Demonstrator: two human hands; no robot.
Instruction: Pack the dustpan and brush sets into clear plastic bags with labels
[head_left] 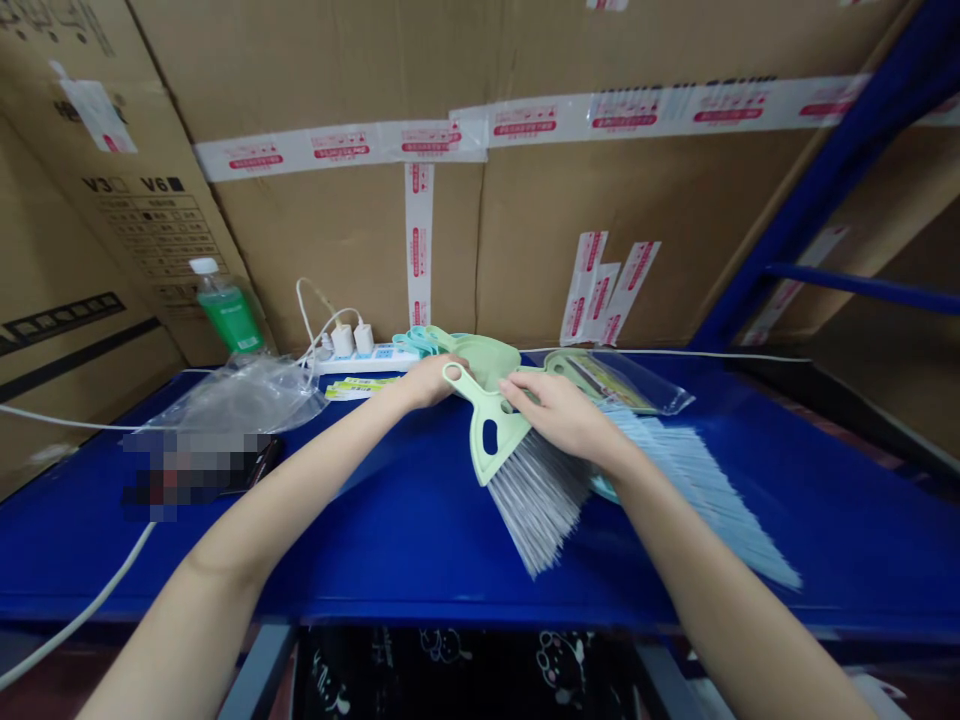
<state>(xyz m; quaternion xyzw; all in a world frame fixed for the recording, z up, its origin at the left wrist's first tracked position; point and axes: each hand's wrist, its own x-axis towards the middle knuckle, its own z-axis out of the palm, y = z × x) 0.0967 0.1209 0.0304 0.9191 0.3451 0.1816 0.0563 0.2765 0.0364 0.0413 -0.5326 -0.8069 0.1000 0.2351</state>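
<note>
A light green hand brush (502,435) with grey bristles hangs tilted over the table, bristles pointing down and right. My right hand (555,405) is closed on its head, thumb across the green plastic. Behind the brush is a light green dustpan (491,352). My left hand (435,382) is closed at the dustpan's near left edge, beside the brush's looped handle end; its fingertips are partly hidden. Under and beyond my right forearm lie brushes with pale blue bristles (705,480). Another green dustpan (600,380), with clear plastic wrap over it, rests behind my right hand.
On the blue table (420,540) stand a white power strip (367,358) with plugged-in chargers and a green-labelled bottle (229,308). A crumpled clear bag (247,395) and yellow-green packets (356,388) lie at left. Cardboard boxes (337,230) wall the back; a blue post (810,180) slants at right.
</note>
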